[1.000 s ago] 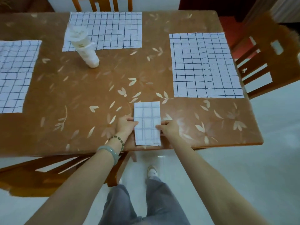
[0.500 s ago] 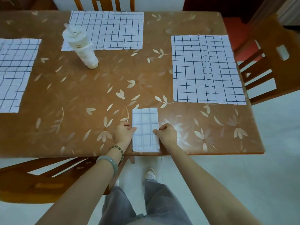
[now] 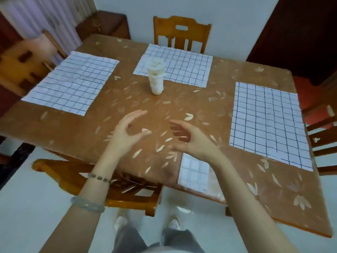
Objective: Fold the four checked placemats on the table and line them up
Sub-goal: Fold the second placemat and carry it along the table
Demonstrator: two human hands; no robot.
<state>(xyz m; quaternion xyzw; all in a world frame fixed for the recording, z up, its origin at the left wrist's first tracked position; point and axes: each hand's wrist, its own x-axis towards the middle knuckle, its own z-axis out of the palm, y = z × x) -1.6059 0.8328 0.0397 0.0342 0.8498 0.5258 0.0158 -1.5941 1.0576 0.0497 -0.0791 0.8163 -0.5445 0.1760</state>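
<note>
Your left grip (image 3: 124, 136) and right grip (image 3: 193, 141) hover over the counter (image 3: 82, 132), fingers spread loose, holding nothing. Folded placemat (image 3: 194, 172) lies at your 6 o'clock edge, below your right wrist. 3 lie flat: the 9 o'clock placemat (image 3: 71, 83), the 12 o'clock placemat (image 3: 182, 66), the 3 o'clock placemat (image 3: 266, 123). White cup (image 3: 156, 77) stands just beside the 12 o'clock one.

left grip (image 3: 125, 137) empty, fingers spread | right grip (image 3: 193, 141) empty | folded placemat (image 3: 191, 174) at near table (image 3: 73, 128) edge

Home dining room — wooden table (image 3: 182, 110), chairs (image 3: 180, 33), curtain (image 3: 45, 17)
</note>
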